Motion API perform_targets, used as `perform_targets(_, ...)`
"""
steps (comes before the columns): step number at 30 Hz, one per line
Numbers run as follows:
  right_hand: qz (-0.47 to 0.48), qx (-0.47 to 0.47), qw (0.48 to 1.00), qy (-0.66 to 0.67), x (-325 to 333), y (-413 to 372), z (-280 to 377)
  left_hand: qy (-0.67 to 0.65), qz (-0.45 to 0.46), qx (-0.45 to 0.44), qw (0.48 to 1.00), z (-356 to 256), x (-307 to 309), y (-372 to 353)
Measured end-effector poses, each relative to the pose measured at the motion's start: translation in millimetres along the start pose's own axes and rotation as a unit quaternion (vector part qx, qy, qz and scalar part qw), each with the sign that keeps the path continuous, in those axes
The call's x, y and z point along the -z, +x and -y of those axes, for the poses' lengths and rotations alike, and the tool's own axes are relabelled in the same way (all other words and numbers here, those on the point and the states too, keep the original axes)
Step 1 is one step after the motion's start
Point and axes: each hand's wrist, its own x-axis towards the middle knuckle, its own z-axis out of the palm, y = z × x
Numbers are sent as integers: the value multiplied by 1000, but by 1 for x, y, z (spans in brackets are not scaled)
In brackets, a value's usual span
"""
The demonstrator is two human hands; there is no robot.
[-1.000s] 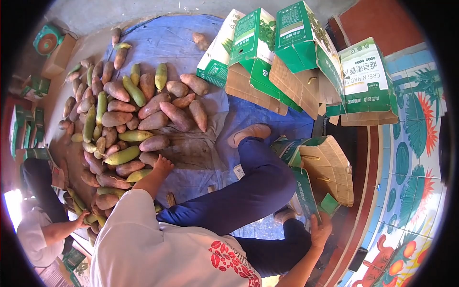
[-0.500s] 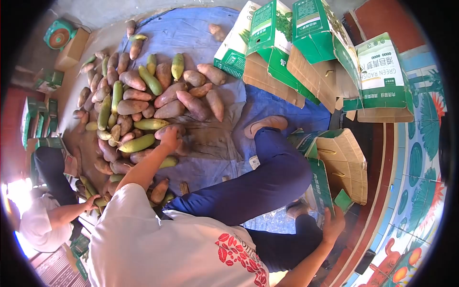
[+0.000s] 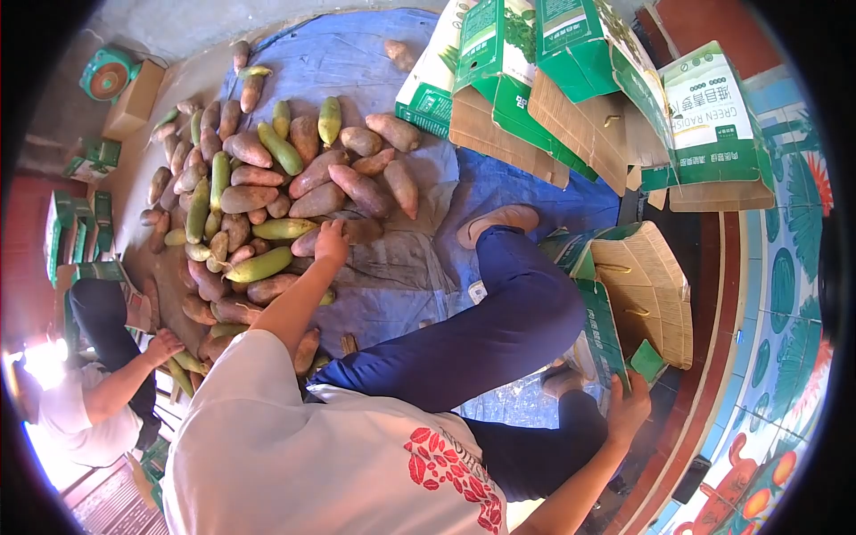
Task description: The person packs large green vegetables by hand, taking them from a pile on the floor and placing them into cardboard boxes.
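Note:
Red-brown roots (image 3: 254,199) and long green ones (image 3: 283,229) lie heaped on a blue sheet. At the right edge of the heap, my left hand (image 3: 331,242) has its fingers curled over a reddish root (image 3: 364,232); part of that root is covered by the hand. My right hand (image 3: 629,408) grips the lower edge of an open green cardboard box (image 3: 604,332) beside my legs. The box tilts, with its brown inner flaps spread.
Several green and white boxes (image 3: 571,85) with open flaps stand at the upper right. A co-worker (image 3: 94,401) sits at the lower left, a hand near green roots. Upper left are a green round device (image 3: 109,75) and a carton (image 3: 135,100). A tiled wall (image 3: 785,294) runs along the right.
My left hand has moved slightly up and right, and a reddish root beside it has shifted upward. The co-worker's hand has moved up off the green roots. My right hand stays at the box.

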Motion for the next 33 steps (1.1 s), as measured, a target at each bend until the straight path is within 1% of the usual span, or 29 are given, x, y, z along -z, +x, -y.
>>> perform_targets(2,1,-3,1000,3,0,-1,0,-11,-6,9,1000,-1,2,3)
perform_targets(11,-14,17,1000,3,-1,0,3,72,34,-64,995,-15,7,-1)
perform_targets(14,-15,15,1000,5,-1,0,3,90,53,-53,993,-21,8,0)
perform_targets(20,-11,11,1000,1,-1,1,3,115,62,-70,989,-27,8,1)
perform_targets(23,-13,9,1000,-2,-2,0,1,164,87,-43,982,-31,7,2)
perform_targets(26,-13,11,1000,-7,-2,0,1,195,110,-34,974,-40,16,-4)
perform_targets(32,-12,10,1000,-14,-3,-1,0,232,120,-36,965,-30,6,-3)
perform_targets(33,-13,9,1000,-11,-3,-1,1,222,125,-26,967,-30,5,-1)
